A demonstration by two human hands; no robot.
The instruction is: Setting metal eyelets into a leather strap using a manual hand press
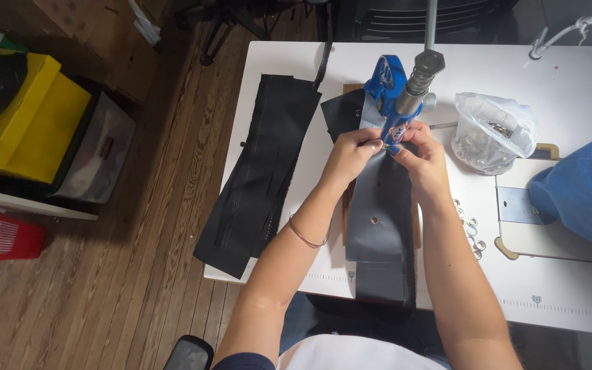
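A blue hand press [386,89] with a grey lever stands at the middle of the white table [570,96]. A long black strip of material [377,233] with punched holes runs from under the press toward me and hangs over the table's front edge. My left hand [349,155] and my right hand [423,159] pinch the strip's far end right at the press base, fingertips almost touching, with a small metal eyelet between them.
A pile of black strips [262,171] lies at the table's left edge. A clear bag of metal eyelets [491,131] sits right of the press, loose eyelets [473,233] near it. Blue fabric [584,188] lies at the right. Yellow and red bins stand on the wooden floor.
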